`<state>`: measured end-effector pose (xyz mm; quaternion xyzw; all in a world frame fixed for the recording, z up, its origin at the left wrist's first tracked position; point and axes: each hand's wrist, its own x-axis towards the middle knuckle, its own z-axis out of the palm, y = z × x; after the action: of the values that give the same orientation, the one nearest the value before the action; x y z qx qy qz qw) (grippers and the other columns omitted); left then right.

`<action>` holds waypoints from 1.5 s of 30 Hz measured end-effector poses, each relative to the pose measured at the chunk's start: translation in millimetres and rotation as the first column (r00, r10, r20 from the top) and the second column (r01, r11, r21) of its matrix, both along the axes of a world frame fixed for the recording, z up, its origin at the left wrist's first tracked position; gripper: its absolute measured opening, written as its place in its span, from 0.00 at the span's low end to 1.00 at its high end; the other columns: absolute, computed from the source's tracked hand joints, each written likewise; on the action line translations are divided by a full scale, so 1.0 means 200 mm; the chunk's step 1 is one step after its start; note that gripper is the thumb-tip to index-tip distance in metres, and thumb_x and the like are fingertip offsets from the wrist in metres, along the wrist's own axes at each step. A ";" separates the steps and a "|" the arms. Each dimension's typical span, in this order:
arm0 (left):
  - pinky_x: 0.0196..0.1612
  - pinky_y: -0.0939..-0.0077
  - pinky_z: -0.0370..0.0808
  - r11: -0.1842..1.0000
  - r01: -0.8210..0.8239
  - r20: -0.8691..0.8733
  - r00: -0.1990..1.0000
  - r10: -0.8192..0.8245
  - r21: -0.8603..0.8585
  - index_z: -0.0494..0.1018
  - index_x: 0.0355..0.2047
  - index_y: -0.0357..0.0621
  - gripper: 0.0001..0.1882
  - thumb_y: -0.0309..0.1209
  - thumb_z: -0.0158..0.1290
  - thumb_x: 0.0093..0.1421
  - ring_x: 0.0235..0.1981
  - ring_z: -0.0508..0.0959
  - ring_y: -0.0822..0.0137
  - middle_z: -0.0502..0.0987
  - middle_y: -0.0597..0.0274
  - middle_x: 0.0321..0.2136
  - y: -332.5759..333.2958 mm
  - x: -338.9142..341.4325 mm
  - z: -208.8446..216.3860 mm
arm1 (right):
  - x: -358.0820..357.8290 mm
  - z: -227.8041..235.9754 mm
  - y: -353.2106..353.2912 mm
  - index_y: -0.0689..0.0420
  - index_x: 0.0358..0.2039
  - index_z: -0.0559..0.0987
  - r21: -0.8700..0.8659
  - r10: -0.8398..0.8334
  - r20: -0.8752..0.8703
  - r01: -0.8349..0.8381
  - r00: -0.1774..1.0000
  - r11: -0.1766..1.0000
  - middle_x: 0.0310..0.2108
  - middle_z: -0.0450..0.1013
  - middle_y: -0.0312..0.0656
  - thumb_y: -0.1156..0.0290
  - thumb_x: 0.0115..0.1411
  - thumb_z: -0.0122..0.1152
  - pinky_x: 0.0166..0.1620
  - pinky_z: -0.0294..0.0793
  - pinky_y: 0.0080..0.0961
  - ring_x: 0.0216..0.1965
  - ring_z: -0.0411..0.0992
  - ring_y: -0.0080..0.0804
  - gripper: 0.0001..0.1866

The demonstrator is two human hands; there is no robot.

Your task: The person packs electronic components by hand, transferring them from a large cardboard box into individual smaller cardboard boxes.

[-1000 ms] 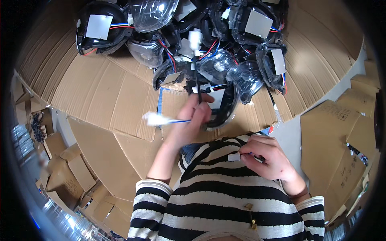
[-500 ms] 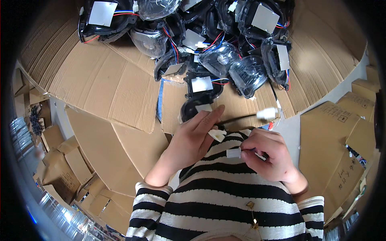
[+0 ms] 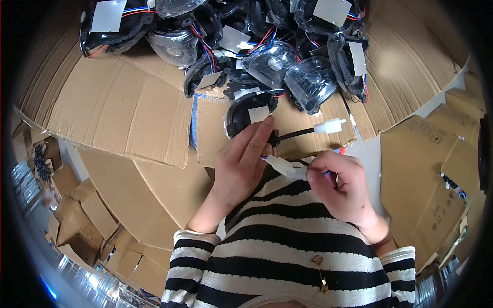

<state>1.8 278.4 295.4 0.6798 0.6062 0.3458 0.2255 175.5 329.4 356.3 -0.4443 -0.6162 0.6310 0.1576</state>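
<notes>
In front of my chest, my left hand point(image 3: 237, 163) is closed round a white plug connector point(image 3: 276, 162) with a blue wire at its back. My right hand point(image 3: 340, 180) pinches a second, paler connector point(image 3: 298, 173) by its wire end. The two connectors meet end to end; whether they are locked cannot be seen. Just beyond my left fingertips lies a black lamp housing point(image 3: 236, 115) with a pale square label, partly hidden by the hand. A black cable point(image 3: 297, 133) runs out to the right from beside those fingers, ending in another white connector point(image 3: 329, 126).
Several clear-lensed lamps point(image 3: 310, 82) with coloured wires and pale labels are heaped at the far side on cardboard point(image 3: 120, 108). Brown cartons stand on the left point(image 3: 77, 220) and the right point(image 3: 418, 190).
The two connectors, apart before, now touch end to end, as my right hand's connector has moved up to the left one. The lamps appear shifted up and left in the view.
</notes>
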 end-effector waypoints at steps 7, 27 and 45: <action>0.28 0.75 0.71 0.997 0.047 0.041 0.998 -0.045 -0.054 0.61 0.49 0.39 0.34 0.15 0.48 0.36 0.25 0.72 0.63 0.71 0.56 0.30 0.00 0.00 0.00 | 0.02 -0.09 0.00 0.61 0.19 0.68 0.265 0.002 0.122 -0.034 0.993 0.964 0.13 0.62 0.37 0.81 0.43 0.54 0.17 0.58 0.20 0.14 0.61 0.28 0.04; 0.28 0.72 0.70 1.000 -0.023 -0.075 0.997 0.022 -0.009 0.60 0.48 0.37 0.32 0.15 0.47 0.38 0.24 0.70 0.60 0.69 0.55 0.29 -0.01 -0.01 -0.05 | 0.00 -0.07 -0.01 0.60 0.20 0.71 -0.055 -0.055 0.001 0.055 0.998 0.997 0.13 0.62 0.35 0.79 0.47 0.52 0.17 0.53 0.16 0.13 0.56 0.19 0.02; 0.22 0.77 0.68 0.999 0.047 -0.061 0.997 -0.045 0.024 0.60 0.48 0.34 0.34 0.18 0.49 0.34 0.20 0.69 0.66 0.69 0.61 0.23 -0.02 0.00 -0.04 | -0.03 -0.10 -0.03 0.62 0.19 0.68 0.115 -0.083 0.049 0.077 0.995 0.990 0.13 0.62 0.37 0.83 0.45 0.52 0.16 0.52 0.16 0.12 0.56 0.20 0.03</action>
<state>1.6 274.2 287.2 0.7065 0.5924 0.3275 0.2066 169.6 323.9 335.7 -0.4757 -0.6366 0.5762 0.1911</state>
